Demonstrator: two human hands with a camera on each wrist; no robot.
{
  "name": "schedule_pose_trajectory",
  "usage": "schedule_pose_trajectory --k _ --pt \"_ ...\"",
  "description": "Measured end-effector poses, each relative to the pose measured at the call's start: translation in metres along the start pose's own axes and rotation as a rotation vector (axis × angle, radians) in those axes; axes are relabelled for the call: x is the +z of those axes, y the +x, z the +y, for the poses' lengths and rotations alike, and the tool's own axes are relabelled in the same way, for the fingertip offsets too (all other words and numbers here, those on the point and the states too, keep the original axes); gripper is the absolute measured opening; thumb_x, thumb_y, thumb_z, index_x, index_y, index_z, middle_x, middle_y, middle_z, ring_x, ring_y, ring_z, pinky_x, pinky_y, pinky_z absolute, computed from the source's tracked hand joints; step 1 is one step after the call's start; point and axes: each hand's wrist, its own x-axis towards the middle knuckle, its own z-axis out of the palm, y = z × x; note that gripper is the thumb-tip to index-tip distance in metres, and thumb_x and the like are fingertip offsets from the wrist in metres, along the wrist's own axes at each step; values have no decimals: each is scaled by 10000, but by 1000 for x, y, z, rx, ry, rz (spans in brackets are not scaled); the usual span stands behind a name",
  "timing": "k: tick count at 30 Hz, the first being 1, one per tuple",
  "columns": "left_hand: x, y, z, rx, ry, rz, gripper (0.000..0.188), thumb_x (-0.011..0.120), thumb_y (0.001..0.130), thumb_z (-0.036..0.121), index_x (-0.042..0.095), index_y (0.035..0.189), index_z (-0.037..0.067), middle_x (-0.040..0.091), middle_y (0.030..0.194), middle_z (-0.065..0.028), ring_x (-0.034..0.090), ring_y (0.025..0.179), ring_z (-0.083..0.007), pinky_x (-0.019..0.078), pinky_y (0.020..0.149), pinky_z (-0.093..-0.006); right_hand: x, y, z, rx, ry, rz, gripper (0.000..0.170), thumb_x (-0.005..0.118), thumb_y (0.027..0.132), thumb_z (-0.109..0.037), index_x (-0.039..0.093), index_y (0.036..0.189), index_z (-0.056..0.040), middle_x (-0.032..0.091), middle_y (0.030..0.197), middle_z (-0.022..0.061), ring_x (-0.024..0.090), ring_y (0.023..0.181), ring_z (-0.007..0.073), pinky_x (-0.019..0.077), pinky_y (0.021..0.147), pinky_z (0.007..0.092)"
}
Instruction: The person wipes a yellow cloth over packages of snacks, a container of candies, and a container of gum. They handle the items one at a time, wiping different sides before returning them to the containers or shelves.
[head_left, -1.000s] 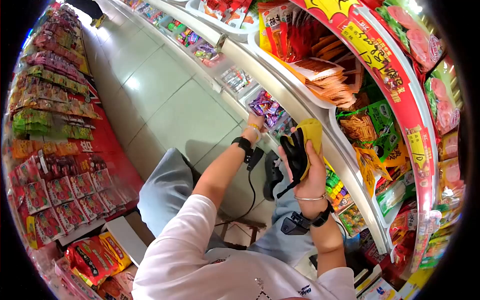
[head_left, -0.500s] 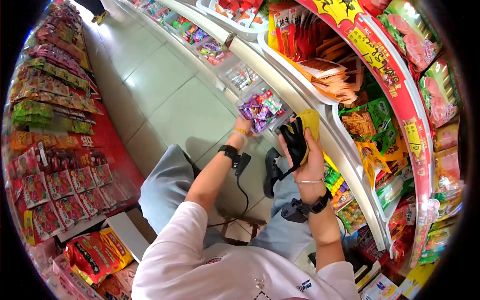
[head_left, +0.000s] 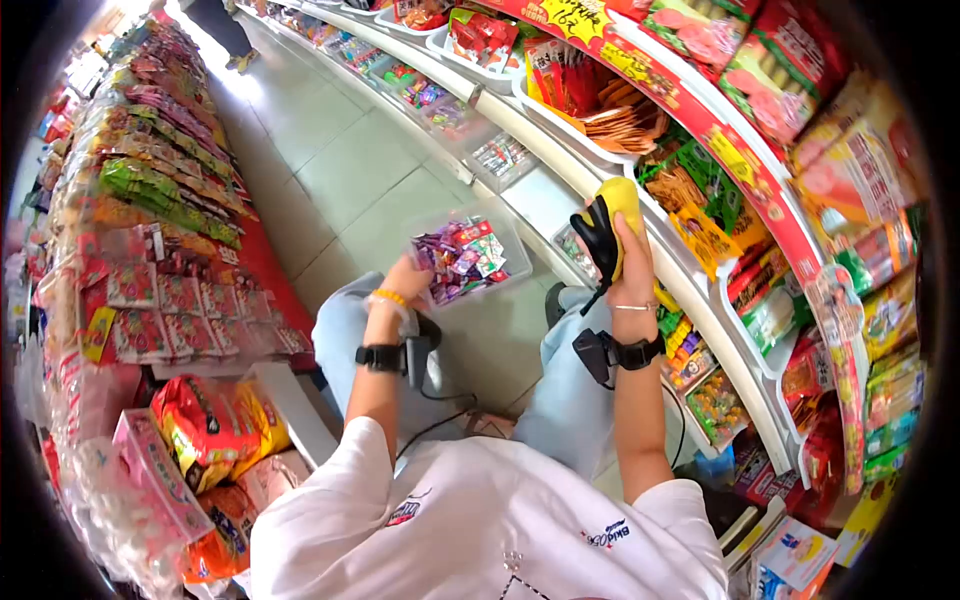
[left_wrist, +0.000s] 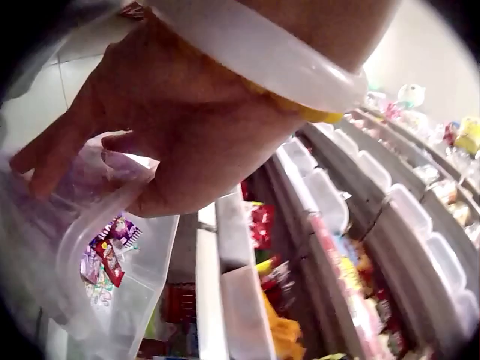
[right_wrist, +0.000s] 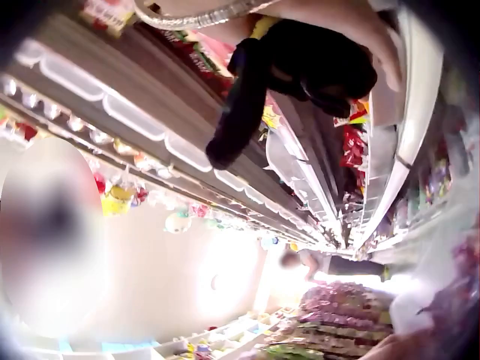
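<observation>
My left hand point(head_left: 405, 278) grips the near-left rim of a clear plastic bin point(head_left: 522, 262), held over the aisle between my knees. Wrapped candies point(head_left: 465, 258), mostly purple with some red and white, fill it. In the left wrist view, the thumb and fingers of my left hand point(left_wrist: 187, 127) pinch the bin's rim point(left_wrist: 75, 240). On the other side, my right hand point(head_left: 632, 262) holds a soft yellow-and-black item point(head_left: 622, 200) with a dangling black strap, up near the shelf edge. The right wrist view shows its black part point(right_wrist: 315, 67) against the palm; its exact kind I cannot tell.
White tiered shelves point(head_left: 560, 165) with trays of packaged snacks curve along the right. On the lowest shelf, a bare white patch point(head_left: 540, 200) shows beside a neighbouring bin point(head_left: 500, 158). Hanging snack packets point(head_left: 170, 190) line the left. Far up the aisle stands a person point(head_left: 225, 30).
My left hand has drawn the candy bin off the low shelf, leftward and toward my body. My right hand still holds the yellow-and-black item, and the head view has shifted.
</observation>
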Motion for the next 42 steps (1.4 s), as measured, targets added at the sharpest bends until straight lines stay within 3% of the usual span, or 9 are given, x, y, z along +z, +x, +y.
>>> schedule_pose_trajectory --k 3,14,16,25,27,31,34,40,42 --pt "-3 -67 -29 290 -207 32 313 545 749 77 553 1037 -47 638 781 -131 642 613 -198 523 495 -319 -24 -47 40 -222 -464 121 597 587 899 -286 357 1371 -3 449 1326 130 415 1223 236 299 1041 336" --pt "20 -146 -19 264 19 -147 419 583 701 48 522 1102 -56 633 891 -237 639 826 -306 500 734 -392 -12 -180 40 -216 -500 145 448 488 946 -194 377 1335 0 468 1291 99 446 1179 183 323 1016 301" --pt "31 -145 -25 466 -16 -114 516 578 708 37 475 1209 -28 612 838 -141 591 657 -207 457 542 -330 -23 -190 48 -222 -503 161 443 492 942 -185 380 1330 -2 463 1293 99 439 1193 185 318 1023 303" --pt "8 -192 21 592 651 214 551 675 721 75 445 1206 -49 549 1110 -226 509 1028 -430 429 892 -437 -62 -183 17 -153 -963 -151 483 523 934 -251 383 1341 -31 496 1278 131 472 1181 220 337 1017 331" --pt "-17 -247 79 1129 384 -48 418 619 814 141 484 1170 -30 556 1123 -197 517 1045 -399 426 894 -456 -66 -179 9 -171 -954 -101 500 528 933 -289 406 1344 -32 485 1314 153 470 1199 237 336 1020 337" --pt "5 -316 109 1883 -401 -1348 173 474 912 137 569 984 11 600 1039 -134 562 1081 -366 426 905 -508 -85 -169 9 -183 -755 117 525 529 930 -268 388 1346 20 428 1370 154 402 1259 242 280 1059 326" --pt "35 -337 99 1602 -512 -1623 364 533 922 323 600 1101 12 561 1153 -178 537 1074 -341 365 962 -522 -80 -170 4 -205 -636 161 544 529 926 -250 363 1357 37 397 1392 156 364 1285 241 247 1077 318" --pt "27 -348 115 2093 -295 -967 188 504 864 73 648 771 -5 600 747 -90 610 889 -270 463 889 -547 -63 -181 -9 -202 -553 125 535 528 927 -253 374 1349 36 444 1333 148 412 1225 221 284 1051 311" --pt "20 -354 118 2076 -106 -816 155 530 825 157 618 782 38 592 874 -90 568 920 -277 408 955 -525 -61 -183 -15 -181 -554 126 528 533 926 -265 391 1336 36 468 1301 141 433 1196 215 305 1034 313"
